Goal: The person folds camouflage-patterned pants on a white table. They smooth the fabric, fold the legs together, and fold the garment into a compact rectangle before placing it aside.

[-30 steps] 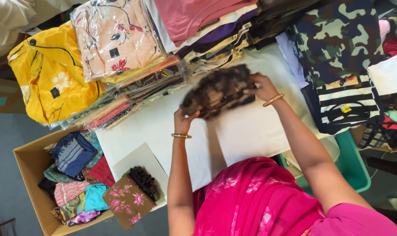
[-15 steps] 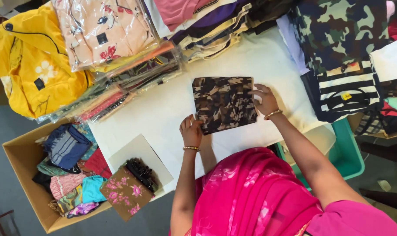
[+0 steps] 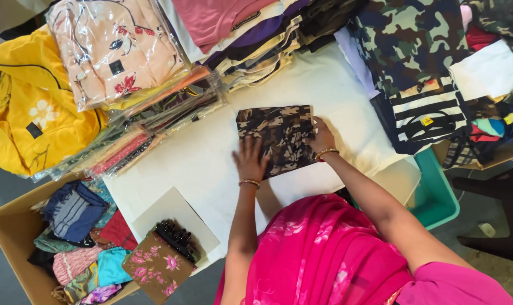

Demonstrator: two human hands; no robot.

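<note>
A brown camouflage cloth (image 3: 279, 138), folded into a flat square, lies in the middle of the white table top (image 3: 205, 164). Both hands press on it. The left hand (image 3: 250, 160) lies flat on the cloth's corner at 7 o'clock, fingers spread apart and pointing up toward 12 o'clock. The right hand (image 3: 322, 137) rests on the cloth's edge at 3 o'clock, fingers close together and laid flat — not gripping anything. Each wrist wears a thin gold bangle (image 3: 249, 182).

At 10 o'clock from the cloth sits a stack of clothes in clear plastic bags (image 3: 155, 121), with a peach flowered shirt in a bag (image 3: 115, 48) on top. Farther out at 9 o'clock lies a yellow garment with a white flower (image 3: 36, 110). At 2 o'clock hangs a green camouflage garment (image 3: 414, 39), and just under it a black and white striped one (image 3: 426, 116).

At 8 o'clock, well apart from the cloth, a cardboard box (image 3: 11, 243) holds many small folded fabrics. Beside it, at the table's near corner, rests a brown piece with pink flowers (image 3: 155, 266) — touching a dark frilly thing (image 3: 177, 240). A teal tub (image 3: 437, 195) sits at 4 o'clock.
</note>
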